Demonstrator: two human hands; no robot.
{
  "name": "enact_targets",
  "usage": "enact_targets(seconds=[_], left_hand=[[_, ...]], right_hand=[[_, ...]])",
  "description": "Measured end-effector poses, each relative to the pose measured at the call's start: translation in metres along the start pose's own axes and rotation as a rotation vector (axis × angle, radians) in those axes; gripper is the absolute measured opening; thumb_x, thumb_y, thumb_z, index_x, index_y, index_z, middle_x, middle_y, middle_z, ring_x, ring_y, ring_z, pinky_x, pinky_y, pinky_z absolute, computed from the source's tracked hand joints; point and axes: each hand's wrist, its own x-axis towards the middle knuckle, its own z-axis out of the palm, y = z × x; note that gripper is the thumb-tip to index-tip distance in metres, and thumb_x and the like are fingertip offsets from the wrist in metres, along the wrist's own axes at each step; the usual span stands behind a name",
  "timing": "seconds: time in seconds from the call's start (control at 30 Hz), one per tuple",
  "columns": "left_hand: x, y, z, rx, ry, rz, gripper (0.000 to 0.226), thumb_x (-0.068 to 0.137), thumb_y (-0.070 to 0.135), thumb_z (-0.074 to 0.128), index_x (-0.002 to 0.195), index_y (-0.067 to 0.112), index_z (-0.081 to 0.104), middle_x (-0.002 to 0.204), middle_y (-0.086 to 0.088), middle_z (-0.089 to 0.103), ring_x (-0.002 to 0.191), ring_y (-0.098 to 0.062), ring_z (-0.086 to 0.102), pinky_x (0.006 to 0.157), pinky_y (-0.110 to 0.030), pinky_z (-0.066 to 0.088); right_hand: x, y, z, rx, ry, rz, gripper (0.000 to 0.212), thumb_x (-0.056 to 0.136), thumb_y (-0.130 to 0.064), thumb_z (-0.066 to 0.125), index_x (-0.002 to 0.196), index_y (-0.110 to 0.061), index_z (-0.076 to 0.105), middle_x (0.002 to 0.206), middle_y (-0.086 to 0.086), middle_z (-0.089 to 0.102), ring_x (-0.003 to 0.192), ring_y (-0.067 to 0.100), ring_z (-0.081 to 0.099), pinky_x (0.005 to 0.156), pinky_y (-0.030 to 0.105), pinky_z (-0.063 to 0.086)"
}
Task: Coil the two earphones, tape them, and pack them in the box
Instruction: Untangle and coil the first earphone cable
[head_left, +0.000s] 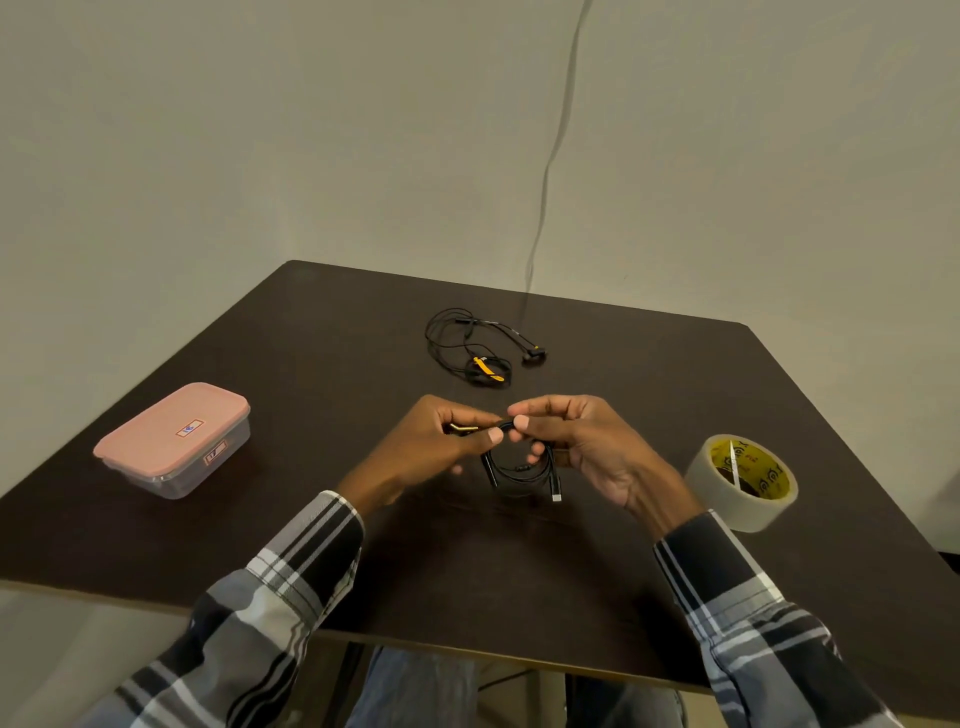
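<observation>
A coiled black earphone (519, 467) is held above the dark bench (519, 571), the left hand (431, 447) and right hand (582, 447) both pinching its cable in their fingers, with the second earphone (472, 343) lying loose behind, the closed pink-lidded box (174, 439) at left, and the tape roll (743, 480) at right.

Pink-lidded box (171, 439), black earphones (480, 345), yellow-cored tape roll (740, 480), plaid sleeves (291, 587).

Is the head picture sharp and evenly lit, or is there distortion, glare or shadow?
Head view: wide-angle bending curves the table edges; the light is soft and dim, without glare; only faint shadow lies under the left hand and right hand; the coiled earphone they hold blends into the dark tabletop.
</observation>
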Motion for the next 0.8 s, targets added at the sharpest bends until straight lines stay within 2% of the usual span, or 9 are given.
enact_targets(seconds=[0.1,0.17,0.23,0.37,0.47,0.53,0.63,0.73,0.8], left_hand=[[0.004,-0.009,0.004,0.167,0.079,0.011,0.016,0.088,0.025,0.071,0.103,0.025,0.077,0.087,0.006,0.076,0.068,-0.003,0.063,0.057,-0.025,0.048],[0.005,-0.013,0.006,0.245,0.138,-0.017,0.016,0.086,0.023,0.072,0.101,0.020,0.079,0.070,0.011,0.071,0.054,0.007,0.056,0.057,-0.023,0.043],[0.004,-0.014,0.007,0.344,0.157,-0.050,0.013,0.086,0.025,0.072,0.096,0.022,0.080,0.060,0.014,0.066,0.046,0.008,0.051,0.056,-0.020,0.039],[0.002,-0.014,0.009,0.545,0.163,-0.064,0.016,0.086,0.033,0.071,0.098,0.027,0.079,0.083,0.010,0.074,0.073,-0.002,0.065,0.066,-0.023,0.048],[0.001,-0.014,0.012,0.685,0.203,-0.064,0.022,0.087,0.041,0.068,0.104,0.030,0.076,0.083,0.013,0.063,0.079,-0.006,0.058,0.063,-0.024,0.039],[-0.001,-0.016,0.013,0.751,0.239,-0.055,0.023,0.087,0.045,0.067,0.104,0.031,0.075,0.083,0.013,0.056,0.082,-0.008,0.055,0.064,-0.025,0.037],[-0.002,-0.021,0.014,0.783,0.276,-0.035,0.026,0.085,0.048,0.067,0.106,0.033,0.074,0.088,0.014,0.057,0.097,-0.012,0.054,0.068,-0.028,0.040],[-0.001,-0.025,0.016,0.762,0.291,-0.031,0.028,0.085,0.049,0.067,0.107,0.034,0.074,0.091,0.016,0.057,0.103,-0.013,0.051,0.069,-0.029,0.041],[0.000,-0.027,0.016,0.758,0.278,-0.032,0.026,0.087,0.048,0.066,0.108,0.034,0.073,0.102,0.012,0.061,0.106,-0.013,0.050,0.071,-0.030,0.043]], right_hand=[[0.002,0.007,-0.001,-0.012,0.019,0.040,0.033,0.081,0.001,0.075,0.114,0.000,0.069,0.092,0.015,0.071,0.066,0.015,0.065,0.066,0.026,0.060],[0.001,0.010,-0.003,0.020,0.021,0.063,0.039,0.080,0.008,0.073,0.118,0.000,0.066,0.093,0.013,0.070,0.069,0.018,0.069,0.063,0.025,0.060],[0.000,0.012,-0.005,0.009,0.063,0.075,0.041,0.079,0.012,0.072,0.117,-0.002,0.066,0.095,0.014,0.072,0.070,0.018,0.072,0.059,0.022,0.058],[0.003,0.020,-0.001,-0.132,0.177,0.050,0.033,0.077,0.008,0.077,0.107,-0.003,0.069,0.095,0.016,0.073,0.074,0.016,0.072,0.062,0.023,0.057],[0.005,0.027,0.002,-0.270,0.259,-0.007,0.026,0.077,0.002,0.080,0.101,-0.002,0.071,0.084,0.012,0.072,0.069,0.013,0.069,0.059,0.020,0.055],[0.008,0.034,0.002,-0.391,0.298,-0.062,0.019,0.076,-0.005,0.083,0.092,-0.006,0.074,0.077,0.009,0.072,0.065,0.013,0.067,0.061,0.024,0.055],[0.013,0.043,0.003,-0.589,0.374,-0.118,0.010,0.074,-0.018,0.086,0.077,-0.018,0.077,0.071,0.000,0.074,0.065,0.015,0.069,0.064,0.033,0.055],[0.014,0.045,0.005,-0.728,0.402,-0.149,0.007,0.075,-0.025,0.085,0.074,-0.023,0.078,0.067,-0.006,0.073,0.064,0.009,0.069,0.064,0.030,0.054],[0.013,0.044,0.005,-0.758,0.387,-0.150,0.006,0.076,-0.026,0.084,0.074,-0.025,0.079,0.066,-0.008,0.072,0.062,0.005,0.067,0.062,0.027,0.054]])
